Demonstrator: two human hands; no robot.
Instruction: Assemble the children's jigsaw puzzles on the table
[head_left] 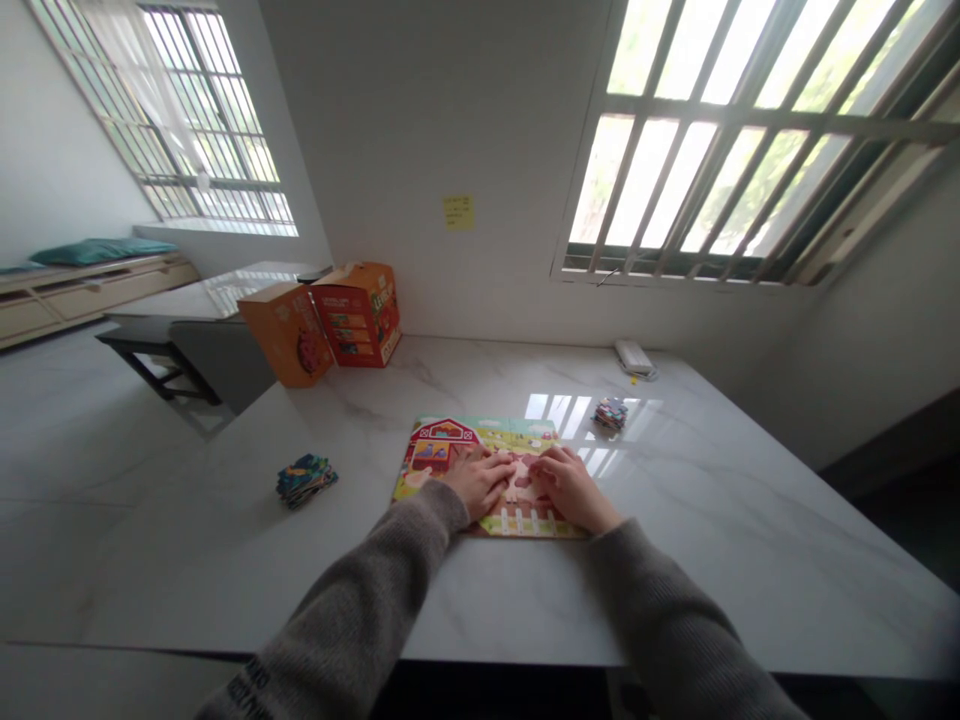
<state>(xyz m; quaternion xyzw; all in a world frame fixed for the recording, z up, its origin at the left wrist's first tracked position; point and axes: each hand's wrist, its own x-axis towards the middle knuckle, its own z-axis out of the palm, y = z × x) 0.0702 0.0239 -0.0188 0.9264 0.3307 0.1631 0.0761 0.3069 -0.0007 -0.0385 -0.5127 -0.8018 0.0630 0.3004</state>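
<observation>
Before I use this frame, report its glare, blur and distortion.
Head view: right window overexposed, barred glare on the table near the farm picture; head view: scene stretched toward the edges, writing on the yellow note too soft to read.

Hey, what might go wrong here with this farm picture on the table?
The left hand and right hand are on the farm picture, so a push might shift it. The left pile of pieces could scatter if bumped. The left orange box near the edge of the table might fall if knocked.
</observation>
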